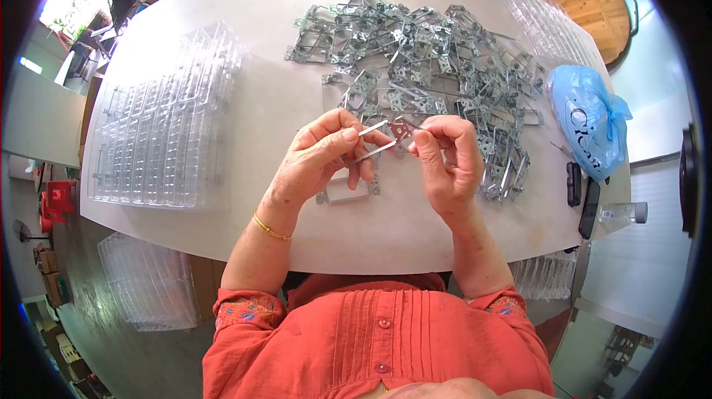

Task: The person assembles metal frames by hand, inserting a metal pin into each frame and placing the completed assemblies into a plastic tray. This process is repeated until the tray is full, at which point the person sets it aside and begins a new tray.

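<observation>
Both hands are raised over the near middle of the table, just in front of a heap of metal brackets [415, 50]. My left hand [326, 148] is closed on a metal frame [377, 151], whose two light bars stick out to the right from the fingers. Close to the frame's right end, my right hand [447, 158] pinches something thin and dark, too small to name. Another bracket [348, 193] lies flat on the table just below my left fingers.
Stacked clear plastic trays [159, 124] cover the table's left side, and more trays [549, 24] lie at the back right. A blue plastic bag [589, 121], a black case [573, 184] and a clear bottle [619, 213] are on the right. The table [356, 239] has a curved near edge.
</observation>
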Tool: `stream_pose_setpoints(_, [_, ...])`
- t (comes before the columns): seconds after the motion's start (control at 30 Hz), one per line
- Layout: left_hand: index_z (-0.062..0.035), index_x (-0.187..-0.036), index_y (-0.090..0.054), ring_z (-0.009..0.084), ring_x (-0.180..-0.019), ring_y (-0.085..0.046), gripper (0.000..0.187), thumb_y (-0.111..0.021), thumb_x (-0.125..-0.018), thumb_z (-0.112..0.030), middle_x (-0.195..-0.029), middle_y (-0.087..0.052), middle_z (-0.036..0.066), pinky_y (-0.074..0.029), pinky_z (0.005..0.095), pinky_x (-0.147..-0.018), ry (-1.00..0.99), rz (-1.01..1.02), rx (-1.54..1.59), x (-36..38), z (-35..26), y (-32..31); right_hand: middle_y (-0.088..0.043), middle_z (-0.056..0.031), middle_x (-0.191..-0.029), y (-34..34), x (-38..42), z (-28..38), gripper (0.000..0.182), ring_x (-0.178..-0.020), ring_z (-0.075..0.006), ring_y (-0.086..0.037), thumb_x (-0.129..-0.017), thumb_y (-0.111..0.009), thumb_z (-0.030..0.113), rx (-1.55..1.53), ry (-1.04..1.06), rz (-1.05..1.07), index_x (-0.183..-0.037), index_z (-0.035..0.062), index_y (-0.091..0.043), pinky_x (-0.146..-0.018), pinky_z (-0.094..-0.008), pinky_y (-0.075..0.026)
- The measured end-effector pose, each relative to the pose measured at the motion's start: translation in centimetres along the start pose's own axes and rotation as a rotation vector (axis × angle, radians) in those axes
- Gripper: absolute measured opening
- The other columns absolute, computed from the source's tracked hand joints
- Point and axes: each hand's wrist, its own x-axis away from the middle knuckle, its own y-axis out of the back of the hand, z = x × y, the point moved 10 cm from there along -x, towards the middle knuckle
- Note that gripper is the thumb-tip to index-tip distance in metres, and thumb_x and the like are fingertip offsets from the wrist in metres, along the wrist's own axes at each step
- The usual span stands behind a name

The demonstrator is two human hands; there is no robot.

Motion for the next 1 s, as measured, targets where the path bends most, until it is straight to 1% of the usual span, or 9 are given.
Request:
stream_pose_setpoints(0.27, [-0.0043, -0.096, -0.056, 0.0179, -0.075, -0.07, 0.017, -0.057, -0.103, -0.02, -0.116, -0.068, 0.026, -0.052, 0.0249, -0.056, -0.068, -0.002, -0.017, -0.1, -0.3, 0.1, -0.063, -0.0034, -0.088, 0.2, -0.1, 0.0, 0.012, -0.07, -0.0081, -0.057, -0.094, -0.071, 0.002, 0.079, -0.039, -0.023, -0.097, 0.0031, -0.06, -0.064, -0.0236, -0.048])
stream_pose_setpoints(0.37, [-0.0031, -0.095, -0.058, 0.0145, -0.074, -0.067, 0.017, -0.061, -0.102, -0.018, -0.114, -0.069, 0.024, -0.051, 0.0246, -0.058, -0.07, -0.023, -0.111, 0.0, -0.6, 0.1, -0.063, -0.0031, -0.086, 0.3, 0.0, 0.0, 0.011, -0.069, -0.0078, -0.057, -0.094, -0.071, 0.003, 0.092, -0.039, -0.028, -0.096, 0.0033, -0.06, -0.063, -0.0235, -0.048])
stream_pose_setpoints(0.43, [-0.0016, -0.094, -0.061, 0.0109, -0.073, -0.064, 0.016, -0.065, -0.099, -0.016, -0.112, -0.069, 0.021, -0.05, 0.0236, -0.061, -0.076, 0.018, -0.24, -0.1, -0.5, 0.3, -0.063, -0.003, -0.085, 0.3, 0.1, 0.1, 0.011, -0.069, -0.0076, -0.057, -0.094, -0.071, 0.004, 0.103, -0.039, -0.024, -0.095, 0.0035, -0.06, -0.063, -0.0235, -0.048])
stream_pose_setpoints(0.53, [-0.001, -0.092, -0.064, 0.0085, -0.073, -0.061, 0.014, -0.068, -0.097, -0.013, -0.115, -0.067, 0.021, -0.048, 0.0224, -0.063, -0.115, 0.03, -0.233, 0.1, -0.9, 0.0, -0.062, -0.0022, -0.078, 0.2, 0.3, -0.4, 0.012, -0.066, -0.0073, -0.057, -0.097, -0.07, 0.009, 0.124, -0.109, 0.016, -0.092, 0.004, -0.061, -0.06, -0.0238, -0.047])
stream_pose_setpoints(0.6, [-0.0013, -0.091, -0.064, 0.0081, -0.073, -0.061, 0.012, -0.068, -0.096, -0.011, -0.118, -0.066, 0.02, -0.048, 0.0221, -0.063, -0.125, 0.019, -0.247, 0.1, -1.1, -0.1, -0.061, -0.0016, -0.071, -0.1, 0.7, -1.7, 0.02, -0.06, -0.0057, -0.055, -0.101, -0.066, 0.018, 0.038, -0.231, 0.045, -0.089, 0.004, -0.06, -0.054, -0.0234, -0.045])
stream_pose_setpoints(0.63, [-0.0015, -0.09, -0.064, 0.0077, -0.073, -0.06, 0.01, -0.067, -0.095, -0.009, -0.12, -0.065, 0.02, -0.048, 0.0218, -0.063, -0.136, 0.008, -0.261, 0.2, -1.2, -0.1, -0.061, -0.0016, -0.071, -0.1, 0.7, -1.6, 0.02, -0.06, -0.0057, -0.055, -0.101, -0.066, 0.018, 0.038, -0.231, 0.046, -0.089, 0.004, -0.06, -0.054, -0.0234, -0.045])
stream_pose_setpoints(0.7, [-0.0015, -0.09, -0.064, 0.0072, -0.074, -0.06, 0.009, -0.068, -0.095, -0.007, -0.123, -0.065, 0.019, -0.048, 0.0216, -0.064, -0.147, 0.02, -0.27, 0.2, -1.4, -0.1, -0.06, -0.0009, -0.067, -0.5, 0.8, -2.2, 0.028, -0.056, -0.0042, -0.053, -0.105, -0.062, 0.026, -0.041, -0.332, 0.066, -0.087, 0.0039, -0.06, -0.049, -0.0222, -0.042])
stream_pose_setpoints(0.9, [-0.0004, -0.09, -0.065, 0.0051, -0.079, -0.059, 0.006, -0.07, -0.092, -0.003, -0.126, -0.064, 0.017, -0.047, 0.0206, -0.067, -0.117, 0.03, -0.373, 0.3, -1.1, -0.4, -0.058, 0.0009, -0.067, -1.5, 1.1, -2.8, 0.036, -0.054, -0.0038, -0.051, -0.107, -0.056, 0.033, -0.201, -0.535, 0.143, -0.085, 0.0047, -0.061, -0.046, -0.021, -0.041])
stream_pose_setpoints(1.0, [-0.0001, -0.089, -0.066, 0.0044, -0.079, -0.057, 0.006, -0.071, -0.09, -0.002, -0.126, -0.065, 0.016, -0.046, 0.0204, -0.067, -0.089, 0.012, -0.366, 0.4, -0.8, -0.3, -0.058, 0.001, -0.067, -2.0, 1.3, -3.2, 0.037, -0.054, -0.0044, -0.052, -0.107, -0.056, 0.035, -0.243, -0.575, 0.19, -0.087, 0.0046, -0.061, -0.046, -0.0212, -0.042])
